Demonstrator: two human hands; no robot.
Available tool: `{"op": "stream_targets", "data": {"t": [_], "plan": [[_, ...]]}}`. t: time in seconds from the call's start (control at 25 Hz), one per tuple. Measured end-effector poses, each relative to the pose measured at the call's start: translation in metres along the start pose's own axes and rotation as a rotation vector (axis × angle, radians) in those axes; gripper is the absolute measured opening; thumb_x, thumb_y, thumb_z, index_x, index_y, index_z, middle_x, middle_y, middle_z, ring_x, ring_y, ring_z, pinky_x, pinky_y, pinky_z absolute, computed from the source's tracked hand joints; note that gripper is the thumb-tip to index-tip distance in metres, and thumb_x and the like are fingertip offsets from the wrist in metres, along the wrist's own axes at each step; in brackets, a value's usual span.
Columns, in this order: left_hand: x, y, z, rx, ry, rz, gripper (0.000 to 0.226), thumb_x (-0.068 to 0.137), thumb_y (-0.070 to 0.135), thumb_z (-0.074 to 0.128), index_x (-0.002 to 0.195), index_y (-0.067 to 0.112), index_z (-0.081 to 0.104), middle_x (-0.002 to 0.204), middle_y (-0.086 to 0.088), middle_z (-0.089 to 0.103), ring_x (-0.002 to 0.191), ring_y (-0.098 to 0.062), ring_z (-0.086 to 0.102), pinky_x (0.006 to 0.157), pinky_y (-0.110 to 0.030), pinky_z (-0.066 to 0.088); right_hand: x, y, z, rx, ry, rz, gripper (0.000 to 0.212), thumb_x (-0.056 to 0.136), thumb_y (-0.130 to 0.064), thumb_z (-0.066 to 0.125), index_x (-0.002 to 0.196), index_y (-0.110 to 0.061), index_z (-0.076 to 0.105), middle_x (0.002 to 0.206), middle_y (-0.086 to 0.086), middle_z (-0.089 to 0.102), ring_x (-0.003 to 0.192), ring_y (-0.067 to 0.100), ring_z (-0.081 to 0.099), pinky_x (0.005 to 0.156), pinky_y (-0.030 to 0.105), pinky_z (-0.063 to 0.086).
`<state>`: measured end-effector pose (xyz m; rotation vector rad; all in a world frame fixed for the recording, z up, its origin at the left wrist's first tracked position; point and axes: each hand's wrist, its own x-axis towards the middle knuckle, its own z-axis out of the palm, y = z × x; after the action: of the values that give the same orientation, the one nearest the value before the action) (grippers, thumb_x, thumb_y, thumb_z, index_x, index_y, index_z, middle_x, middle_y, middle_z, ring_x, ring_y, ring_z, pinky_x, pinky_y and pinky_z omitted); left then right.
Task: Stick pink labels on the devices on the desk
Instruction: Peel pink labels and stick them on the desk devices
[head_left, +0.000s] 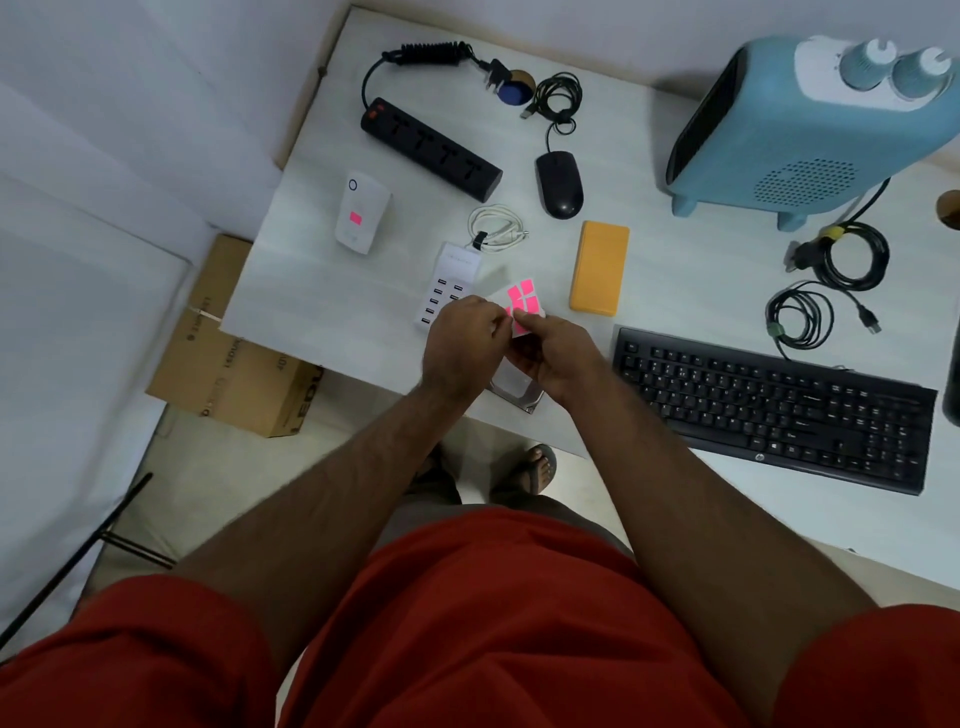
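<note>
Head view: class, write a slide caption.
Both hands peel a pink label from its sheet above a desk of devices.

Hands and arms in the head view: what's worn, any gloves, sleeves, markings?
Both hands are bare: no gloves, rings or watch show on the left hand or the right hand. The forearms are bare to near the shoulders, where short red sleeves begin. No tattoos, bands or markings show. The red shirt matches the sleeves.

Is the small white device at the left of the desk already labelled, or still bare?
Labelled: the white device carries one pink label on its top face.
</note>
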<state>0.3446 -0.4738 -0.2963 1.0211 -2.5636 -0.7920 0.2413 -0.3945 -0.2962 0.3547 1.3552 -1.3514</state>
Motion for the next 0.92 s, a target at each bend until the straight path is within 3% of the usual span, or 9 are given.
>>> {"op": "stream_targets", "data": {"t": [0.24,0.44,0.56,0.72,0.8,0.92], "plan": [[-0.008,0.007,0.013,-0.033,-0.019,-0.14,0.02,0.085,0.023,0.059,0.077,0.009,0.07,0.073,-0.005,0.066,0.069,-0.018,0.058,0.063,-0.036,0.047,-0.002,0.007,-0.014,-0.155,0.028,-0.073,0.009,0.096,-0.01,0.064,0.09,-0.006,0.07,0.088,0.012,0.073,0.084,0.026,0.069,0.092,0.045,0.058],[-0.016,0.012,0.025,-0.224,-0.023,-0.323,0.016,0.082,0.023,0.063,0.081,0.009,0.07,0.076,-0.003,0.069,0.071,-0.017,0.062,0.063,-0.033,0.052,-0.01,0.011,-0.03,-0.338,0.156,-0.177,0.005,0.098,-0.011,0.062,0.093,-0.009,0.064,0.086,0.006,0.067,0.076,0.02,0.067,0.06,0.024,0.06],[-0.02,0.013,0.033,-0.289,-0.008,-0.445,0.014,0.081,0.022,0.065,0.083,0.009,0.071,0.078,-0.002,0.072,0.073,-0.018,0.065,0.067,-0.03,0.053,-0.007,0.018,-0.05,-0.424,0.251,-0.245,0.007,0.097,-0.012,0.061,0.091,-0.009,0.064,0.093,0.014,0.069,0.086,0.029,0.07,0.065,0.033,0.062],[-0.031,0.014,0.043,-0.248,0.01,-0.438,0.015,0.085,0.02,0.063,0.086,0.008,0.072,0.08,-0.003,0.073,0.072,-0.016,0.065,0.066,-0.027,0.052,-0.009,0.026,-0.075,-0.636,0.423,-0.293,0.023,0.078,-0.033,0.063,0.075,-0.011,0.067,0.08,0.01,0.071,0.071,0.028,0.071,0.069,0.052,0.062],[-0.035,0.012,0.047,-0.19,0.022,-0.418,0.015,0.086,0.019,0.062,0.085,0.007,0.071,0.079,-0.006,0.072,0.07,-0.017,0.062,0.064,-0.026,0.048,-0.009,0.033,-0.084,-0.723,0.472,-0.308,0.033,0.071,-0.042,0.06,0.077,-0.01,0.068,0.075,0.008,0.07,0.069,0.03,0.07,0.068,0.053,0.061],[-0.04,0.006,0.053,-0.078,-0.008,-0.342,0.013,0.086,0.016,0.061,0.083,0.006,0.068,0.079,-0.01,0.069,0.07,-0.019,0.057,0.062,-0.027,0.04,-0.017,0.042,-0.084,-0.78,0.483,-0.305,0.031,0.074,-0.041,0.061,0.073,-0.01,0.065,0.07,0.007,0.069,0.067,0.03,0.069,0.069,0.046,0.059]]}}
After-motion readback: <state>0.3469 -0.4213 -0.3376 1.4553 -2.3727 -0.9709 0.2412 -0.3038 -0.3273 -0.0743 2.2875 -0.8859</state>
